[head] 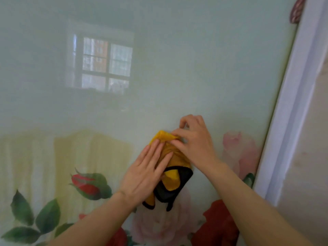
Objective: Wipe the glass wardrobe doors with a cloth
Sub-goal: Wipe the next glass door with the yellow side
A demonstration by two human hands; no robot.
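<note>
A pale green glass wardrobe door (177, 68) with printed roses fills the view. A yellow cloth (171, 178) with a black edge and dark backing is bunched against the glass near the lower middle. My left hand (147, 173) lies flat with straight fingers pressing the cloth onto the glass. My right hand (193, 141) is at the cloth's top edge, its thumb and fingers pinching the yellow fold there.
The door's white frame (292, 112) runs down the right side, with a beige wall (310, 166) beyond it. A window reflection (103, 66) shows in the glass at upper left. A dark red object (298, 11) sits at the top right corner.
</note>
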